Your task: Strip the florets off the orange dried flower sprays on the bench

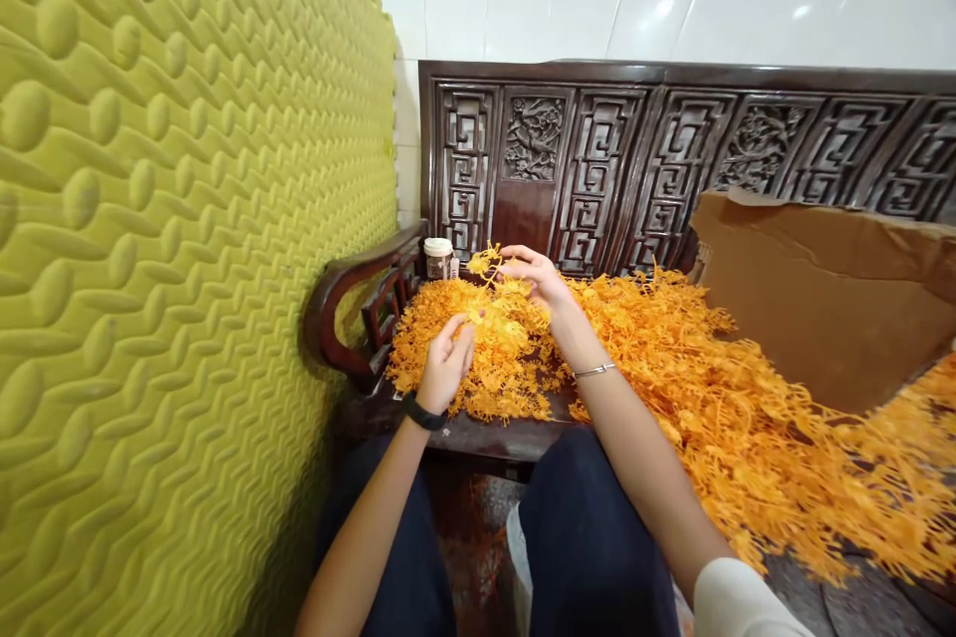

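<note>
My left hand (446,363) is closed, thumb and fingers pinching a yellow-orange, thin-branched plastic piece (487,262) that looks like part of an artificial flower. Just above and to the right, my right hand (539,281) has its fingers curled at the upper part of that piece; their exact grip is partly hidden. Below both hands spreads a pile of similar orange branched pieces (493,398) on the dark wooden bench (500,436). A much larger heap of them (717,428) lies to the right of my right forearm.
A brown cardboard sheet (814,299) leans over the large heap. Beside the bench's armrest (329,318) stands a white-lidded container (439,257). The carved backrest (534,219) rises behind the piles, and a yellow-green textured foam mat (186,219) stands upright along the left.
</note>
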A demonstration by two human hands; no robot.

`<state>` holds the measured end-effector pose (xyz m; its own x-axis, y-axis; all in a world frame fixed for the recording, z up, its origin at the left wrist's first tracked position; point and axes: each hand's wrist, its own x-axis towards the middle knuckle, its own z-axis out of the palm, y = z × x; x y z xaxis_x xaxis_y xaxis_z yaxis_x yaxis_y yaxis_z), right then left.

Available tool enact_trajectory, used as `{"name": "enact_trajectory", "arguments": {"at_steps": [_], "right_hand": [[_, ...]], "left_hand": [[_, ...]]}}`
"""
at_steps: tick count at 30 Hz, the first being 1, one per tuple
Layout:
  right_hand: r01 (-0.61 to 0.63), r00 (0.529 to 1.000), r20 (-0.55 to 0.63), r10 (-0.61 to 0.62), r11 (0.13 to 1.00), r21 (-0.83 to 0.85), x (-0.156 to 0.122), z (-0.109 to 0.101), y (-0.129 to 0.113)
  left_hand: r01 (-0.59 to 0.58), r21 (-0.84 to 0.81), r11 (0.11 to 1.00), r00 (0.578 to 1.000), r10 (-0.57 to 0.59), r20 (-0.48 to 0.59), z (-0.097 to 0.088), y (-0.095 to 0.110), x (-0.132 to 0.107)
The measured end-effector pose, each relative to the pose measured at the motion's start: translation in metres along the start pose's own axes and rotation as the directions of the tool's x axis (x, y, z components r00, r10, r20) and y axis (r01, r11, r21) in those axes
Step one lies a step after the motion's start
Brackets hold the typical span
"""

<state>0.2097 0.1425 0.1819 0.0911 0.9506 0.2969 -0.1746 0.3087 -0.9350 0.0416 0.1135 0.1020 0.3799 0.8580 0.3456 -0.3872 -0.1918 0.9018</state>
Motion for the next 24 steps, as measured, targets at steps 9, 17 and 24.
{"name": "enact_trajectory", "arguments": {"at_steps": [9, 17, 24], "right_hand": [[0.265, 0.903, -0.281, -0.325, 0.936, -0.231, -0.033, 0.003, 0.009], [0.351, 0.819, -0.338, -0.463, 0.872, -0.342, -0.025, -0.009, 0.019], [0.237, 0.868, -0.373, -0.328, 0.934, -0.268, -0.013, -0.025, 0.048]], "left_hand": [[-0.049, 0.195, 0.98, 0.999, 0.051, -0.006, -0.006, 0.002, -0.008], [0.007, 0.158, 0.987, 1.0, -0.007, 0.003, 0.005, -0.006, -0.021], [0.187, 0.025, 0.982, 0.982, -0.187, -0.017, 0.019, -0.018, -0.029]]}}
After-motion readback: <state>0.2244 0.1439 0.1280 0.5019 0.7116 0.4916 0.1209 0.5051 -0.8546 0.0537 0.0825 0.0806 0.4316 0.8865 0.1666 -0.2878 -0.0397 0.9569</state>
